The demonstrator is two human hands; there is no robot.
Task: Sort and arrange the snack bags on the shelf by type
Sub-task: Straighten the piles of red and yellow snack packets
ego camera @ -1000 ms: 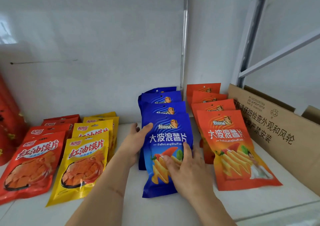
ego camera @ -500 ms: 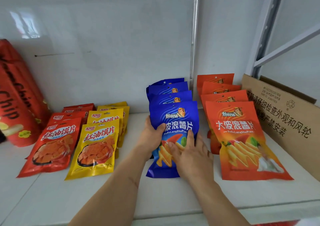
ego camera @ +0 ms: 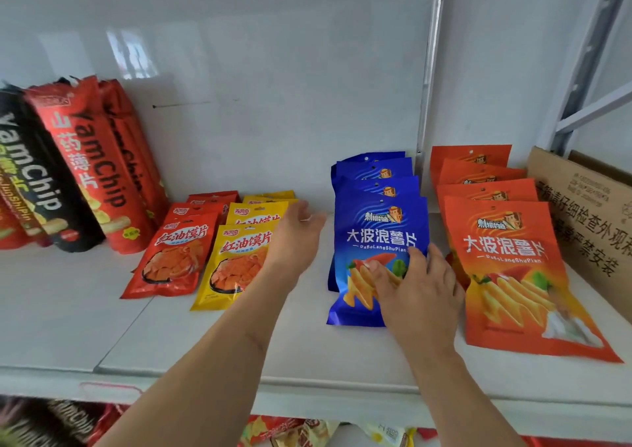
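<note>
A white shelf (ego camera: 178, 337) is seen from above and in front, with two bare forearms reaching onto it. The right hand (ego camera: 419, 296) is laid flat, fingers straight and spread, on the lower half of the front blue snack bag (ego camera: 379, 241), which is pressed against the shelf; nothing is gripped. Behind that hand, a row of matching blue bags (ego camera: 374, 172) is stacked in overlapping steps toward the back wall. Just to the right of the right hand, a similar stepped row of orange bags (ego camera: 506, 258) is laid out, and beyond those a brown cardboard box (ego camera: 581, 207) printed with black characters is stood on edge. The left hand (ego camera: 294, 238) is held open and empty above the shelf, fingers relaxed and slightly curved, in the gap between the blue row and the small yellow bags (ego camera: 239, 258); whether it touches the yellow bags cannot be told. Left of those, small red bags (ego camera: 174, 255) are arranged in a second row. Farther left of the left hand, tall red and black yam chip bags (ego camera: 85, 172) are leaned against the wall.
</note>
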